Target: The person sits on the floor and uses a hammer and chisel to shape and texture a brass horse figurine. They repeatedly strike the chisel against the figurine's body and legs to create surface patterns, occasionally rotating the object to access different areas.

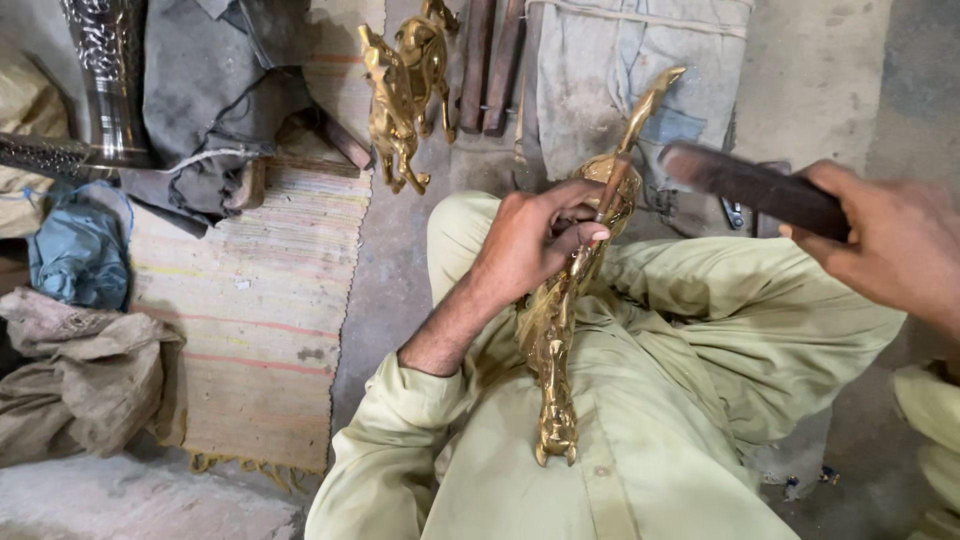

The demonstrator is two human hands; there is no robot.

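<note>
1. the left hand (530,240) was closed around a thin rod-like tool (612,190), fingers pinching it against the brass figure (560,320).
2. the right hand (890,235) was clenched on a dark wooden mallet (745,185), raised beside the figure; it was blurred, so its exact shape was hard to tell.
3. the brass figure lay across the person's lap on the pale green clothing (680,380).
4. further off, a second brass horse (405,90) stood on the floor by a striped mat (260,300).
5. an engraved metal vase (105,80) stood at the far left.

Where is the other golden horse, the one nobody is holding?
The second brass horse lies on the floor at the top of the head view, just right of the striped mat, beside two dark wooden sticks.
</note>
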